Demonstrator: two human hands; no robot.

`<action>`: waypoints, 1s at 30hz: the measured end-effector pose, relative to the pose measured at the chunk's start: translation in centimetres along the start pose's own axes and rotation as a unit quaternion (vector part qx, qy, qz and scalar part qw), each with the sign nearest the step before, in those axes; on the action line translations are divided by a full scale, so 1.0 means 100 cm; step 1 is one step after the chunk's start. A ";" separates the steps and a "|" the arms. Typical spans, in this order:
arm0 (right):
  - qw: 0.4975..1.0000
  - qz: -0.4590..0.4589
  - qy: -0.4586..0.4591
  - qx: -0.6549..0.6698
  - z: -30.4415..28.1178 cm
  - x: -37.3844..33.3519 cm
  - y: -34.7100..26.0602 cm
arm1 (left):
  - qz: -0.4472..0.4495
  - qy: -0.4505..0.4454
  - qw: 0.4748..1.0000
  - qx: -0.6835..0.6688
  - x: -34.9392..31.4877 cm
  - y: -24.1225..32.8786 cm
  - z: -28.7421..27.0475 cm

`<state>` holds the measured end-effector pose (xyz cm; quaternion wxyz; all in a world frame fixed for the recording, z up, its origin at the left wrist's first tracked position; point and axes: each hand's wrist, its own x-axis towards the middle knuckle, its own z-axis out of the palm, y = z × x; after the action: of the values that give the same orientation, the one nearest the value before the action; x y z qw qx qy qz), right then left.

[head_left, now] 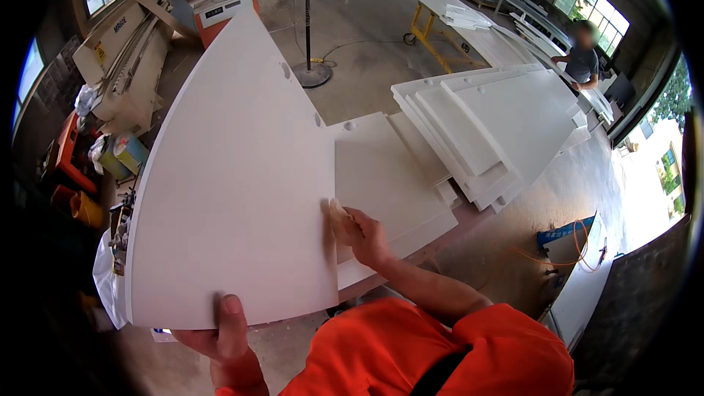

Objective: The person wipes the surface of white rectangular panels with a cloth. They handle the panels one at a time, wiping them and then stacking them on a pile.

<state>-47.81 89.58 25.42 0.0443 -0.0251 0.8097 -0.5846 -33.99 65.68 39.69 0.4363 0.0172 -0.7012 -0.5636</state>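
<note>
A large white panel [235,169] with round holes along its right edge lies in front of me, over other boards. My left hand [229,334] grips its near edge, thumb on top and fingers hidden underneath. At the panel's right edge, my right hand [365,236] is closed on a small pale folded sheet [338,221], which is pressed to that edge. Whether the sheet is cloth or sandpaper cannot be made out. Beneath and to the right shows a lower white board [389,176].
More white panels are stacked [506,117] to the right. A standing fan [308,37] is beyond the panel, and a yellow trolley [429,37] with boards stands farther back. Machines and buckets [130,150] line the left. A person [583,62] works at far right. An orange hose [583,246] hangs near right.
</note>
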 end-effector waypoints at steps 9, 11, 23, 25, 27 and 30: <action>0.972 -0.099 0.108 0.186 -0.133 0.071 -0.225 | 0.308 -0.228 0.920 -0.081 -0.013 0.060 0.127; 0.968 -0.116 0.075 0.211 -0.160 0.083 -0.211 | 0.321 -0.248 0.912 -0.057 -0.026 0.064 0.147; 0.989 0.017 0.067 0.128 -0.152 0.202 0.008 | 0.325 -0.417 0.825 0.201 -0.136 -0.060 0.209; 0.985 -0.126 0.102 -0.064 -0.124 0.216 0.008 | 0.306 -0.462 0.789 0.265 -0.169 -0.101 0.211; 0.932 -0.247 0.125 -0.234 -0.077 0.216 -0.009 | 0.291 -0.489 0.777 0.268 -0.177 -0.117 0.209; 0.877 -0.288 0.016 -0.385 -0.018 0.252 0.011 | 0.210 -0.502 0.824 0.162 -0.176 -0.118 0.194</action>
<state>-73.06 89.24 23.87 -0.1518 -0.2631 0.9285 -0.2136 -40.92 85.49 20.05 0.1232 -0.3452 -0.8911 -0.2678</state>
